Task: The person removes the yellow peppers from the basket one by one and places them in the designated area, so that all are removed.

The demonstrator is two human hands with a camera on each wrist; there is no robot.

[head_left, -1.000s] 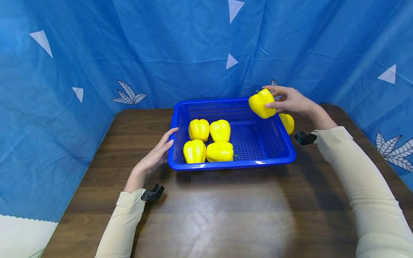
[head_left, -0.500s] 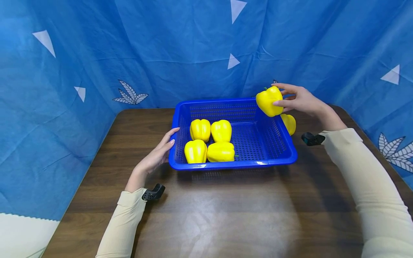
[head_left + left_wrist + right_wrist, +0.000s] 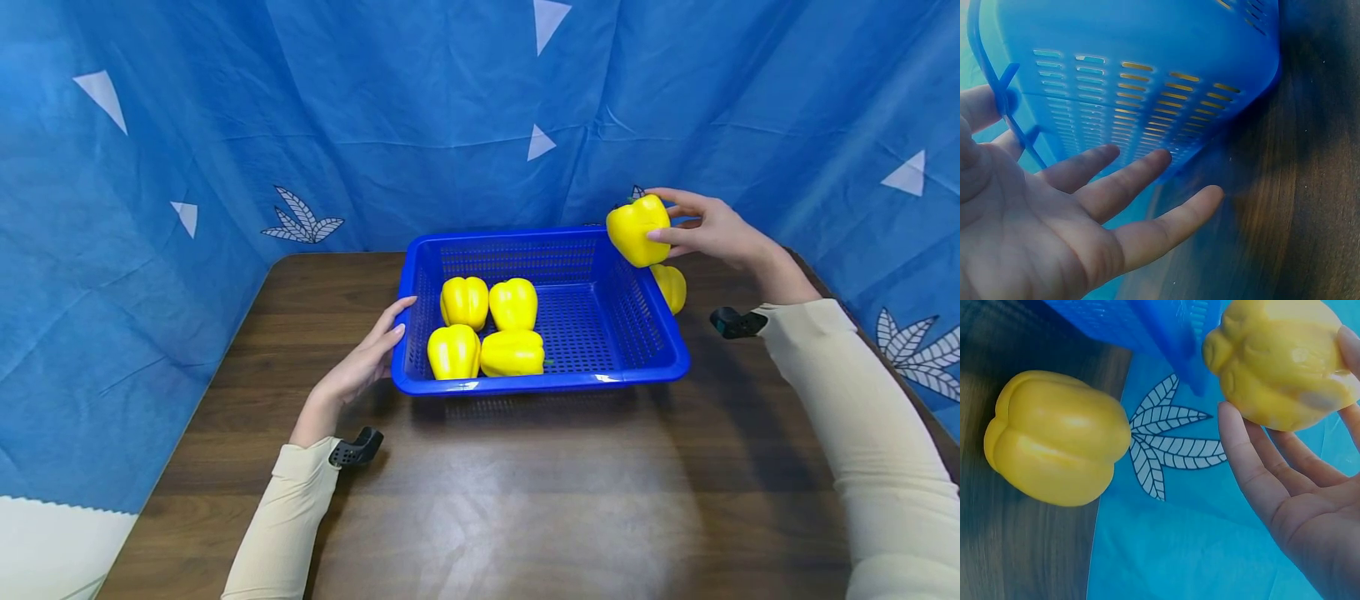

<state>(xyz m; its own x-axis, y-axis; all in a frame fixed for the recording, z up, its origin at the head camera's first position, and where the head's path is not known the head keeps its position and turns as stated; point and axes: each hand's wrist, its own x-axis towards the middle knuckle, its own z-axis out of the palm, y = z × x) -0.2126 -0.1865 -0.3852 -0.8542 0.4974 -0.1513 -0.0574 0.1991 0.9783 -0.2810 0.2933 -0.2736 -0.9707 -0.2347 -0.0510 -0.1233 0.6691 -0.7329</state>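
Observation:
My right hand [image 3: 716, 229] holds a yellow bell pepper [image 3: 637, 231] by thumb and fingertips, above the back right corner of a blue plastic basket [image 3: 540, 382]. Outside the basket's right wall, partly hidden in the head view, another yellow bell pepper [image 3: 1060, 437] lies on the table. Inside, on the left, sit several yellow bell peppers [image 3: 465, 302]. At the basket's left end, the thumb and a finger of my left hand [image 3: 360, 367] rest over the rim. In the left wrist view, the other fingers [image 3: 1129, 187] extend fairly straight and spread outside the slotted wall.
The basket stands toward the back of a dark wooden table [image 3: 525, 492]. A blue curtain [image 3: 450, 108] with white triangles and leaf prints hangs behind and at both sides. Each wrist carries a black device [image 3: 356, 448].
My right hand has moved to the right and slightly up, carrying the bell pepper from over the basket's inside toward its back right corner. The left hand stays at the rim.

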